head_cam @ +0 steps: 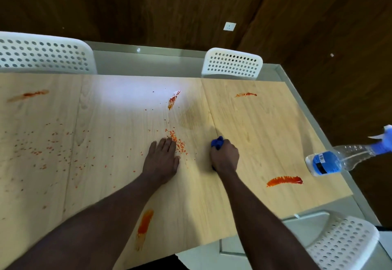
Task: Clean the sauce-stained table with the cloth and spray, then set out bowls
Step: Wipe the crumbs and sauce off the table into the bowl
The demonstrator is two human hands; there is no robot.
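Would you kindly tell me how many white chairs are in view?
3: far-left chair, far-right chair, near-right chair; others may be out of frame.

Three white chairs (pixel 42 53) (pixel 232 64) (pixel 343 242) are standing round one table (pixel 265 134), and one spray bottle (pixel 331 161) is sitting on it. Five sauce smears (pixel 31 94) (pixel 172 100) (pixel 246 94) (pixel 284 180) (pixel 145 223) are showing on the wood. Two hands (pixel 162 159) (pixel 224 155) are showing, with one blue cloth (pixel 216 142).

The spray bottle's (pixel 331 161) blue label is too blurred to read.

Our table (pixel 265 134) carries sauce streaks (pixel 284 180), specks (pixel 53 148) left of our left hand (pixel 162 159), a cloth (pixel 216 142) under our right hand (pixel 224 157), a spray bottle (pixel 331 161) farther right.
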